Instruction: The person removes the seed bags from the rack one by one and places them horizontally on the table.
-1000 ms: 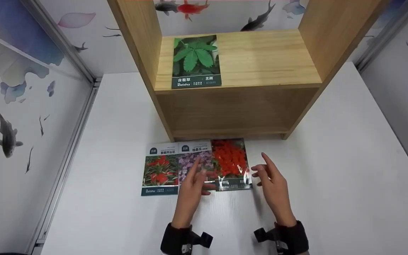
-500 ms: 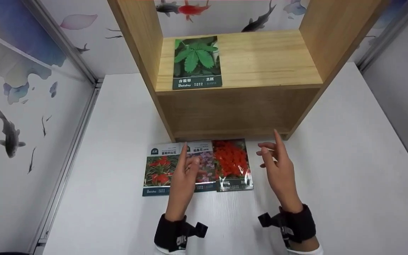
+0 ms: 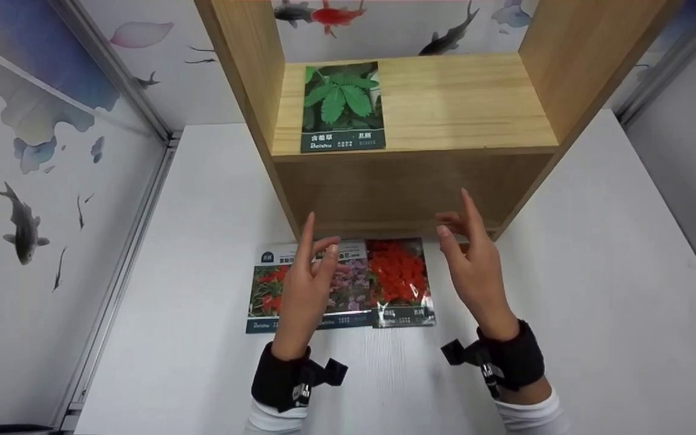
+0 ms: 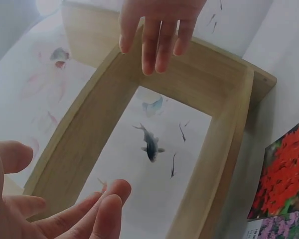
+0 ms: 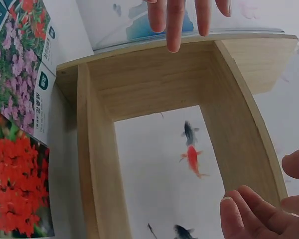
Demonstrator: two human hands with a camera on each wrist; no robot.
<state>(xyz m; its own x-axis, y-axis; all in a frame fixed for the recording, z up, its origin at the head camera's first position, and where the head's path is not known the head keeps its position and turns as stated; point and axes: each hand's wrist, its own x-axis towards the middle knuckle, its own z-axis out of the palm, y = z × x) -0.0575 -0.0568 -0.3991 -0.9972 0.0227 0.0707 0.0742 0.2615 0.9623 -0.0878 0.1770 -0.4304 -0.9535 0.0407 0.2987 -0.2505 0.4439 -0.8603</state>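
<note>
In the head view my left hand (image 3: pixel 307 284) hovers over two seed packets, partly covering the red-flower packet (image 3: pixel 262 297) and the purple-flower packet (image 3: pixel 355 289). Its index finger points up toward the shelf, and nothing is held. My right hand (image 3: pixel 476 269) is raised to the right of the packet of dense red blooms (image 3: pixel 397 275), its fingers loosely bent around nothing. These three packets lie side by side on the white table. A green-leaf packet (image 3: pixel 342 103) lies at the left end of the wooden shelf board (image 3: pixel 457 99). Both wrist views show each hand with nothing in it.
The wooden shelf unit (image 3: pixel 538 175) stands just behind the row of packets, with an opening under its board. Upright side panels flank the board. White table surface (image 3: pixel 596 302) extends to both sides, bounded by printed walls (image 3: pixel 40 151).
Both hands have lifted off from around the row of packets and moved forward toward the shelf, with the left also shifting leftward. The packets stay in place; the head view has shifted slightly.
</note>
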